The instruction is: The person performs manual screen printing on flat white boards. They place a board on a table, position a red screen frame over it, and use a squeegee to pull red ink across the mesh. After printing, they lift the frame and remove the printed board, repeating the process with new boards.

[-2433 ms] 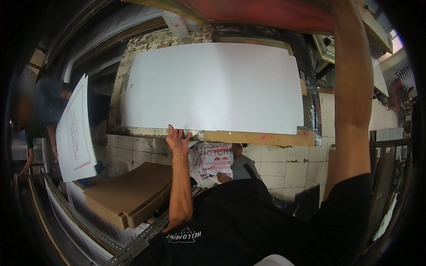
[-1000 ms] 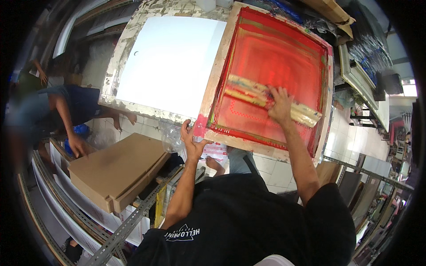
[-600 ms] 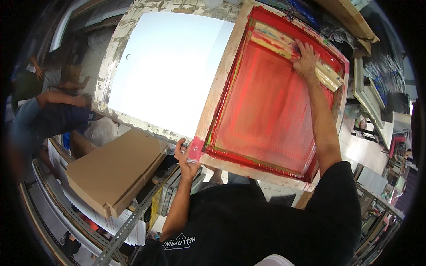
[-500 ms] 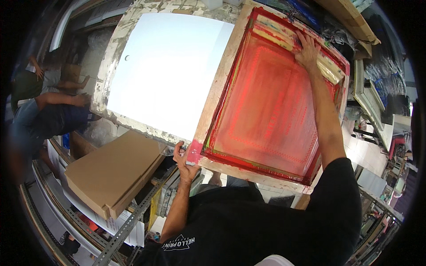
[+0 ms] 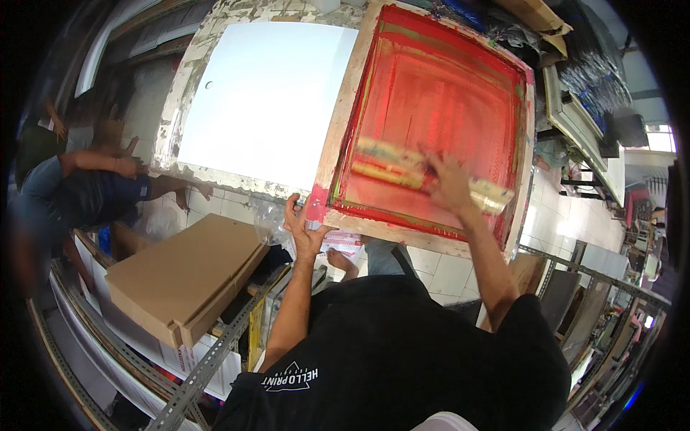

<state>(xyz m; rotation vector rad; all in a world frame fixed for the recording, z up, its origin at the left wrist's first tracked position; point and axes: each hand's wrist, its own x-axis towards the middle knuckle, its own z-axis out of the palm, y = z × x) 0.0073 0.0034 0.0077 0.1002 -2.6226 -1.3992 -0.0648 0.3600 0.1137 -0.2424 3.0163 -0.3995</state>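
My right hand is closed on a long wooden squeegee, which lies across the lower half of a red-inked printing screen. The hand and squeegee are slightly blurred. The screen's wooden frame is stained with red and pink. At its near left corner, my left hand grips the frame, fingers curled around the edge. Left of the screen, a white sheet lies on a worn, paint-flaked board.
Flat brown cardboard boxes are stacked at the lower left on a metal rack. Another person is at the far left. Plastic-wrapped stacks and a white-edged table stand on the right.
My right hand has pulled the squeegee from the screen's far end down toward me, spreading red ink over the mesh. My left hand stays at the frame corner.
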